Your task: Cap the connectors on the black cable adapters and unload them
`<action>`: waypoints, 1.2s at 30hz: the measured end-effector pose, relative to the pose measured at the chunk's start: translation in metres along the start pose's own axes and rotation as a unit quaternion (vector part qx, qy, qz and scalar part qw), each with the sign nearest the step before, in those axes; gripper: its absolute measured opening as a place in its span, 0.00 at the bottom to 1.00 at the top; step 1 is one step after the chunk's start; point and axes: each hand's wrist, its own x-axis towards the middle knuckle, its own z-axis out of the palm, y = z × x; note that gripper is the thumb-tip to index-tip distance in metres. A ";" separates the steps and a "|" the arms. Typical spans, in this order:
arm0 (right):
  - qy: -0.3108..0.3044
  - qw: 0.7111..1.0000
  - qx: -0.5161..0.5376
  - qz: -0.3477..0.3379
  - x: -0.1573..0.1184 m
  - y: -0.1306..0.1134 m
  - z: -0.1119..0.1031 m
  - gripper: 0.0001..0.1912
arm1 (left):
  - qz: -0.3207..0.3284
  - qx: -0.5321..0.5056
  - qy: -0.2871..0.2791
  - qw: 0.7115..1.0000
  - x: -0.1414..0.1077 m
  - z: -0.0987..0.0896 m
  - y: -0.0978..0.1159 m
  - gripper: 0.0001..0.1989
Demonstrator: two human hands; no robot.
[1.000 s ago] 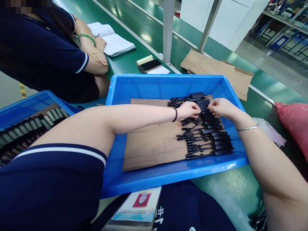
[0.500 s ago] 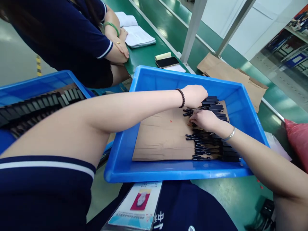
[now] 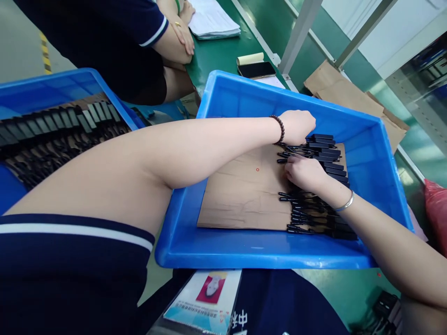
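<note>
Black power adapters [image 3: 330,158] with thin cables and plugs lie in a row on brown cardboard [image 3: 240,200] inside a blue plastic bin [image 3: 265,258]. My left hand [image 3: 298,126], with a dark bead bracelet at its wrist, is curled at the far end of the row. Its fingertips are hidden behind the hand. My right hand [image 3: 303,174], below a silver bangle, rests over the cables mid-row. The fingers are bent and pressed together; whatever lies between them is covered. The cable plugs [image 3: 293,199] point left.
Another blue bin [image 3: 115,100] with rows of adapters stands at left. A co-worker's hand [image 3: 183,35] rests on the green table [image 3: 213,70] near papers [image 3: 213,18] and a phone [image 3: 256,70]. Cardboard sheets [image 3: 344,90] lie beyond the bin; a red bag [image 3: 435,209] sits at right.
The view has shifted, so the bin and table appear higher and farther right. My right hand's fingers have drawn in more tightly over the cables. Both hands stay at the adapter row.
</note>
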 end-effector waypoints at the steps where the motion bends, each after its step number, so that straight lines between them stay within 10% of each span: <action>1: 0.000 1.000 0.004 -0.003 0.000 0.002 0.000 0.13 | 0.003 0.019 -0.006 1.000 0.001 -0.001 -0.001 0.12; 14: 0.007 0.992 0.101 -0.078 -0.001 0.015 0.002 0.09 | -0.046 -0.116 -0.051 0.991 0.004 -0.009 -0.007 0.10; 28: 0.011 0.986 0.043 -0.160 0.004 0.017 0.005 0.13 | 0.008 -0.026 -0.080 0.996 0.000 -0.012 0.000 0.03; 33: 0.009 0.983 0.012 -0.182 0.005 0.013 0.008 0.12 | -0.137 0.017 -0.252 0.958 -0.011 -0.012 0.009 0.15; 36: 0.020 0.981 0.012 -0.190 0.004 0.013 0.011 0.09 | -0.188 -0.093 -0.215 0.954 -0.017 0.006 0.004 0.17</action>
